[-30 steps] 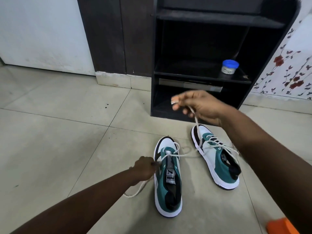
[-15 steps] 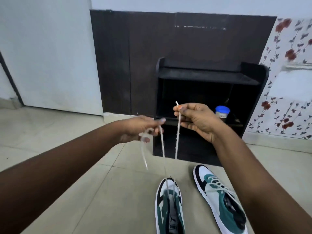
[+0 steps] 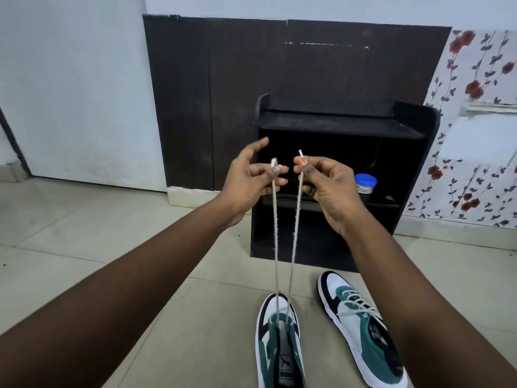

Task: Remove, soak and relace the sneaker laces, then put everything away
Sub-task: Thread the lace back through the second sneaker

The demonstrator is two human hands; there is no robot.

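**Lace ends held up level over the near sneaker**

Nearest the camera, two bare forearms are seen reaching fwd from the bottom corners. On the tiled floor (image 3: 84,275) betw. them, the near sneaker (image 3: 279,351) (white, green, black) is stood toe pointing away, its tongue exposed. A white lace (image 3: 294,233) is threaded thru what look like its front eyelets only, and two strands are drawn up from there, taut and almost parallel, just apart from each other.

Just right of it, a second sneaker (image 3: 363,331) is laid on the floor, angled w/ toe away and slightly left; it is laced.

Higher up, one strand end is pinched by each hand. The left hand (image 3: 249,180) is closed on its end betw. thumb and a middle finger, the index finger stretched out straight and free, other fingers loosely curled. The right hand (image 3: 327,186) is closed on the other end betw. thumb and index finger, remaining fingers curled under. Both tips are seen poking out above the pinches, at about the same height. The hands are held near each other, not touching.

Behind the hands, a black shoe rack (image 3: 344,124) is set against a dark wood panel (image 3: 223,93). A small tub w/ blue lid (image 3: 366,186) is stood on its middle shelf, right side. Floral wallpaper (image 3: 475,107) is seen at far right, a plain white wall at left.
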